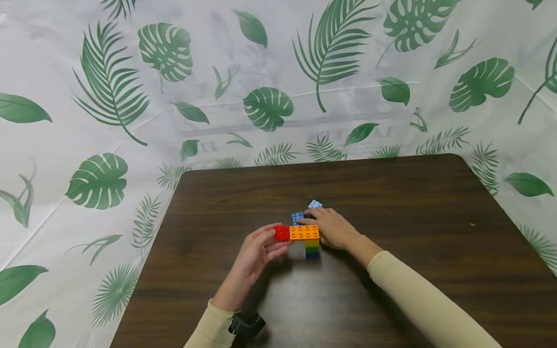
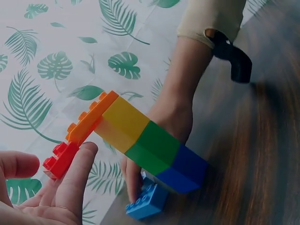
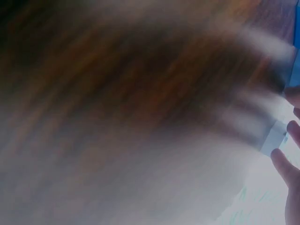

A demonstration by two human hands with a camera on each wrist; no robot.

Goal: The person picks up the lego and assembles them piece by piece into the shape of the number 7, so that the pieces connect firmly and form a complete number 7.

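My left hand [image 1: 256, 249] holds the red brick [image 1: 282, 233] at its end, fingers behind and under it and thumb at its left. That brick adjoins a long orange brick [image 1: 304, 232], which sits across the top of a column. In the left wrist view the column stacks a yellow brick [image 2: 124, 124], a green brick [image 2: 152, 147] and a dark blue brick [image 2: 183, 168]. Behind it, my right hand [image 1: 332, 229] reaches with extended fingers to a blue brick [image 1: 298, 217]. A light blue brick [image 1: 315, 204] lies just beyond those fingers. The right wrist view is mostly blurred.
The dark wood table [image 1: 391, 193] extends around the bricks. A white curtain with green leaves [image 1: 270, 63] hangs behind its far edge and along the sides. A black band [image 1: 246, 324] circles the left wrist.
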